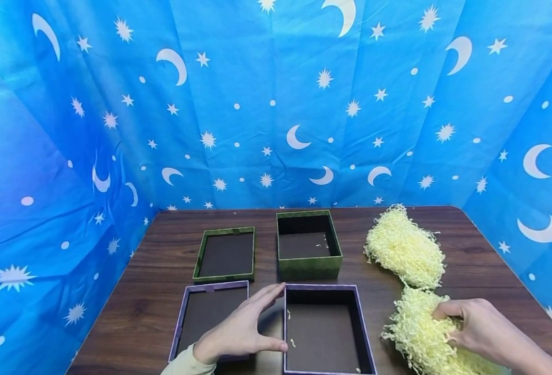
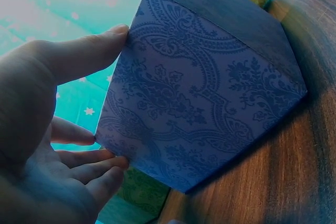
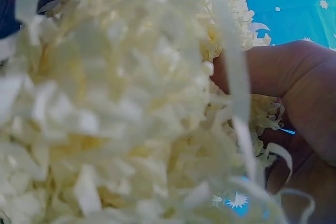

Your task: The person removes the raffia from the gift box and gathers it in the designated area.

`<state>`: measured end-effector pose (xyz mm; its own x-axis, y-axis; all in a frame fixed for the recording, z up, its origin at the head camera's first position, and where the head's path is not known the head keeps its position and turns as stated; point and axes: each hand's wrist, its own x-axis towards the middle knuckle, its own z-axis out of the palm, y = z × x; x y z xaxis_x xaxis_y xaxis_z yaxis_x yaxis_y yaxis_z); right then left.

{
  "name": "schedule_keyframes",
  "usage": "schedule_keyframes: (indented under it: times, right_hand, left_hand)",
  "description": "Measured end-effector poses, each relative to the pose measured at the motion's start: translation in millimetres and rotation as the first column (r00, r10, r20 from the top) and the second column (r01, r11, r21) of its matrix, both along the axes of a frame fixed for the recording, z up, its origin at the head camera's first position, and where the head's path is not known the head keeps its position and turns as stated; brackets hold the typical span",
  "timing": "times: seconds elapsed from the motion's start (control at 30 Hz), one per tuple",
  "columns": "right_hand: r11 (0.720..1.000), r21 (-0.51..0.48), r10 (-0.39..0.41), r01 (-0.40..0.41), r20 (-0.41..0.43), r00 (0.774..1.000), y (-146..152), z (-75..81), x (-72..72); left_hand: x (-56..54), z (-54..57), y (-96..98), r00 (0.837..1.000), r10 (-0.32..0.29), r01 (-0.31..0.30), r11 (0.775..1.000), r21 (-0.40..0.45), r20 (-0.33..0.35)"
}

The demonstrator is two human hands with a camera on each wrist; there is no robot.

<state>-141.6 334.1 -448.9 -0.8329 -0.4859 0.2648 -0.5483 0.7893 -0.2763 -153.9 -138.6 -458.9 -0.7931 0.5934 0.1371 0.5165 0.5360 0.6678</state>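
My left hand [image 1: 243, 327] spans the left side of an open purple box [image 1: 321, 287], thumb at its left rim and straight fingertips at its far left corner. In the left wrist view, the box's patterned purple side [image 2: 178, 87] fills the middle, with the thumb and fingers at its edge. A few pale shreds lie inside the box. On the right, my right hand [image 1: 484, 328] grips a clump of pale yellow shredded paper [image 1: 418, 325], fingertips sunk into it. Seen from the right wrist, the shredded paper [image 3: 121, 103] covers most of the view and hides the fingertips.
Behind the purple box stands an open green box [image 1: 309, 266] with a few shreds in it. A green lid [image 1: 224, 255] and a purple lid [image 1: 205, 312] lie upturned on the left. Another shredded paper heap [image 1: 404, 250] sits at the back right. Blue star-printed cloth [image 1: 257, 104] surrounds the table.
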Motion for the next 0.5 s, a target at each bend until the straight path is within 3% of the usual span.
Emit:
schedule_keyframes:
  times: [0.5]
  right_hand:
    - [0.999,-0.046,0.015,-0.013,0.028,0.999,3.8,-4.2,1.4]
  left_hand:
    - [-0.4,-1.1,-0.1,1.000,-0.005,0.005,1.000,0.018,0.008]
